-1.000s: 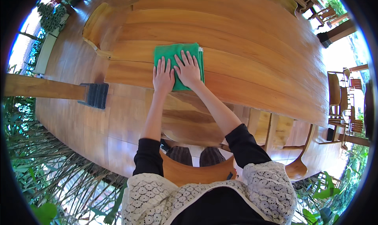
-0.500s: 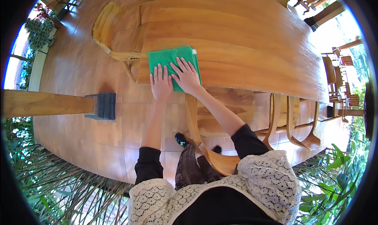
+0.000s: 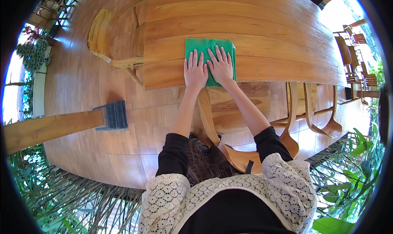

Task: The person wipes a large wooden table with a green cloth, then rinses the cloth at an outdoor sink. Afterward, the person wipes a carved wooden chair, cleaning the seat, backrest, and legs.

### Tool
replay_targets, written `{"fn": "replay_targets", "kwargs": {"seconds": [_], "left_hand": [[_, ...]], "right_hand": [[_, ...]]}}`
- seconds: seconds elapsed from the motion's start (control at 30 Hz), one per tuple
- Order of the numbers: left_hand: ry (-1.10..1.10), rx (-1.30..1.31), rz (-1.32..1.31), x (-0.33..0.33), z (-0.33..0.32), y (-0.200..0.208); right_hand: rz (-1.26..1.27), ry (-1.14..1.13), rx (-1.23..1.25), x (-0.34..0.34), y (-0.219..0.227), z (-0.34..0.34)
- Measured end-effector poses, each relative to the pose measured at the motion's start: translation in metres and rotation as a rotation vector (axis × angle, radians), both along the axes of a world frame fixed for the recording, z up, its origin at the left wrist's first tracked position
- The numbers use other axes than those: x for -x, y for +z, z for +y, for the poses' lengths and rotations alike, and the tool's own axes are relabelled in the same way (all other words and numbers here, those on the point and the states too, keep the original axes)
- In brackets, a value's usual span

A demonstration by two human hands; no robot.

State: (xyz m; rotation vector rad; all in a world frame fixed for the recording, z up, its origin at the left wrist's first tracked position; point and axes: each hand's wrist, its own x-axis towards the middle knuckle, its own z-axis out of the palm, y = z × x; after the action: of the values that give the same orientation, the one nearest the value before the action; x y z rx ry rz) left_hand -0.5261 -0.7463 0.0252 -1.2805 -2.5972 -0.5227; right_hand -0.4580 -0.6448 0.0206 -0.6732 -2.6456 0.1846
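Green, folded, rectangular cloth (image 3: 199, 44): lying flat on the brown wooden plank surface (image 3: 282, 41), at its near edge, toward the left end. 2 bare hands on it, side by side, backs up. Left hand (image 3: 195, 74): fingers extended, slightly apart. Right hand (image 3: 222, 72): fingers extended, apart. Neither clamped. 1 curved, light-brown wooden chair (image 3: 99, 34) at the surface's left end.

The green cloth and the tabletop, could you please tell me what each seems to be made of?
The green cloth looks like matte fabric, folded in layers; fibre unclear. The tabletop appears to be wood, showing grain and plank seams; its sheen at right suggests varnish or polish.
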Motion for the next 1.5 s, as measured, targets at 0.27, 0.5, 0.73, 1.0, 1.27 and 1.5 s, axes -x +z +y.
{"fn": "replay_targets", "kwargs": {"seconds": [0.27,0.5,0.73,1.0,1.27,1.5], "left_hand": [[-0.01,0.089,0.008,0.09,-0.028,0.006],[0.0,0.052,-0.127,0.136,-0.096,0.013],[-0.158,0.098,-0.165,0.105,-0.16,0.023],[-0.281,0.085,-0.157,0.131,-0.121,0.028],[-0.147,0.078,-0.107,0.219,-0.035,0.03],[-0.072,0.127,-0.096,0.285,0.027,0.032]], "right_hand": [[-0.05,-0.047,0.063,0.087,0.001,-0.026],[-0.019,-0.019,0.044,0.141,0.017,-0.097],[-0.117,0.04,0.148,0.09,0.045,-0.162],[-0.166,0.013,0.142,0.107,0.056,-0.124],[-0.117,0.093,0.119,0.207,0.05,-0.032],[-0.073,0.151,0.151,0.281,0.05,0.034]]}}
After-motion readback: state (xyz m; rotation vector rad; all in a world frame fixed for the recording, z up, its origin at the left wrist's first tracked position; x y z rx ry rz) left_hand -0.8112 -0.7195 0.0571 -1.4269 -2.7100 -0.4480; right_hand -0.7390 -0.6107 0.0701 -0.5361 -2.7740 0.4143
